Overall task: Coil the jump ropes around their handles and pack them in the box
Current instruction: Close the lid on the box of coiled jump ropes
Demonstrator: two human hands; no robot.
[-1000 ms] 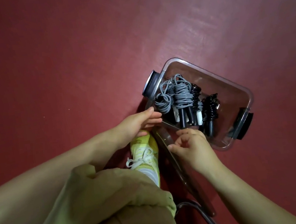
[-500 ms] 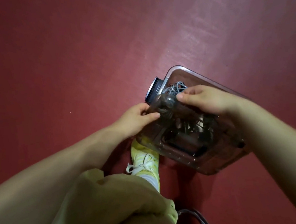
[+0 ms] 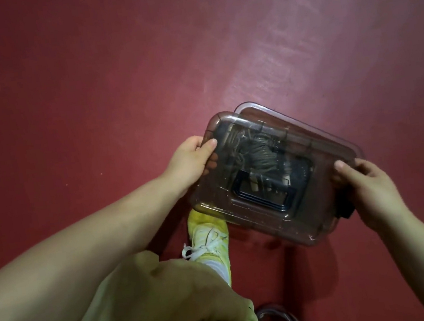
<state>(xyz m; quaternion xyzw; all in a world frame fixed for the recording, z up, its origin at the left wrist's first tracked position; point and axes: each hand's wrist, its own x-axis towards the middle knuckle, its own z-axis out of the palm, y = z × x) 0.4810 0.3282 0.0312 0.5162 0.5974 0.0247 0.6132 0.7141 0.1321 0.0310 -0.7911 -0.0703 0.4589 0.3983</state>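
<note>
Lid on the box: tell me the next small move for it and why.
Probably slide the lid up and right until it squares with the box, then press down. Both hands, left hand and right hand, grip its ends, yet the box's far rim shows beyond it, so it sits offset. The coiled jump ropes are already inside.

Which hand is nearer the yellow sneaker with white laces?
Left. The left hand grips the smoky transparent plastic lid's left edge, just above the yellow sneaker. The right hand holds the lid's right end, across the clear box from the sneaker.
</note>
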